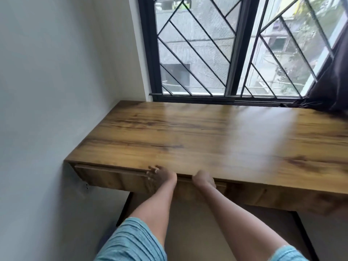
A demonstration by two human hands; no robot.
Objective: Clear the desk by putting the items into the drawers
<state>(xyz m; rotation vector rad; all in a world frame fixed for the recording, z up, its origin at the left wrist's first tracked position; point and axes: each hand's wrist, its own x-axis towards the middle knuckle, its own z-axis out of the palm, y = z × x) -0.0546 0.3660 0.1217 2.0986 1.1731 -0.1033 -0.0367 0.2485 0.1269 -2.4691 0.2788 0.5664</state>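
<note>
Ribbed teal sleeves point(131, 242), left hand point(162, 175) and right hand point(204, 178) at flat wood-grain drawer front point(113, 176), grip of fingers point(151, 170) indiscernible.

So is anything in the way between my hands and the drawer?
Nothing visible. The left hand and the right hand are both at the drawer front, just under the front edge of the desk. Blur hides how the fingers lie.

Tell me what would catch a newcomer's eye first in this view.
The wooden desk fills the middle, glare on its top from the barred window behind it. At its front edge the left hand, blurred, and the right hand are at the drawer front. A dark curtain hangs at far right.
</note>
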